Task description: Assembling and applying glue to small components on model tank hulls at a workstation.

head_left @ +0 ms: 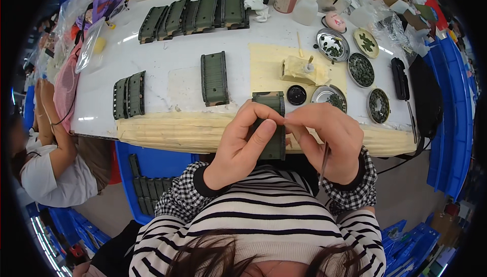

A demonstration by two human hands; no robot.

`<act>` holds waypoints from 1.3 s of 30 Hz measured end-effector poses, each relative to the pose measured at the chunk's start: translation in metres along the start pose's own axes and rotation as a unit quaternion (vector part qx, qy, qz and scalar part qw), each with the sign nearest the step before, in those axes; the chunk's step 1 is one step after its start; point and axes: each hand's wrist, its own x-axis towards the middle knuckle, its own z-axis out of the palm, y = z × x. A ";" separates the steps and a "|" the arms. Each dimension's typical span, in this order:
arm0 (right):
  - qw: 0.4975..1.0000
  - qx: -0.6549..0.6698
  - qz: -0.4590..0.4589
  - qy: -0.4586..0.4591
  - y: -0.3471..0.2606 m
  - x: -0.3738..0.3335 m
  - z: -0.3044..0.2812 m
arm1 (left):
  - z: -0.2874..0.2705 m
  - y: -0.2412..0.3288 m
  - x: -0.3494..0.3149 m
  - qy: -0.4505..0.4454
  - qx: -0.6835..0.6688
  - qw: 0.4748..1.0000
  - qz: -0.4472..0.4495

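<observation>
At the table's front edge, a dark green curved panel (274, 150) with a camouflage-patterned end lies between my hands, partly covered by them. My left hand (236, 148) is closed, its thumb and index finger meeting over the panel. My right hand (332, 137) is closed too, its fingertips touching the left ones. Whatever sits between the fingertips is too small to make out. A thin metal tool (323, 164) sticks down out of my right hand. Just beyond are a small black round dish (296, 95) and a metal dish (320, 94) of small dark green pieces.
More green panels stand in a row (195, 18) at the back, with others at left (129, 94) and centre (215, 79). Small dishes (361, 69) and a black case (399, 78) lie right. A blue bin (129, 175) holds panels below. Another person (61, 160) sits left.
</observation>
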 end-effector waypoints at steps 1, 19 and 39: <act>1.000 0.010 0.006 -0.004 0.000 0.003 0.003 | -0.005 -0.005 0.000 0.003 0.047 0.998 0.037; 0.958 -0.108 0.216 -0.153 0.008 -0.061 -0.024 | -0.011 0.011 -0.006 0.097 -0.065 0.992 -0.041; 0.995 -0.091 -0.014 -0.047 -0.009 -0.017 0.002 | 0.005 -0.003 0.000 -0.011 -0.026 0.999 -0.035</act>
